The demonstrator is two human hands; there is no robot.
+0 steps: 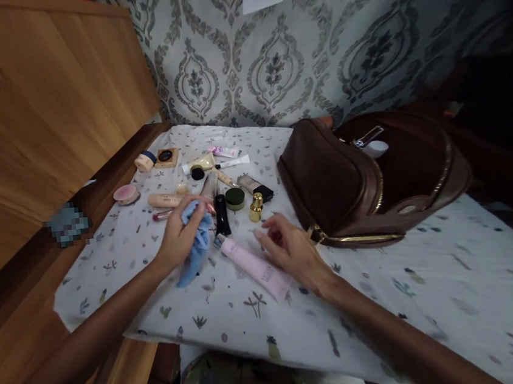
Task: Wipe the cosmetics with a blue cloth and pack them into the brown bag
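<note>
A crumpled blue cloth [197,241] is gripped in my left hand [176,237], closed around it over the left side of the sheet. Just past those fingers lies a clear tube [209,186]; whether they touch it I cannot tell. My right hand [292,249], loosely curled with thumb and fingers apart, holds nothing visible. Beside it a pink squeeze tube [255,268] lies slantwise. A small gold bottle [256,207] stands just beyond the fingertips. Between my hands are a glossy black tube [221,215] and a round dark green jar [235,198].
A brown bag [328,178] gapes unzipped at right, with a white-capped item [375,149] inside. Several cosmetics lie at the back, among them a pink compact [126,194] and a yellow tube [199,164]. A wooden panel [44,86] bounds the left; patterned wallpaper [233,54] stands behind.
</note>
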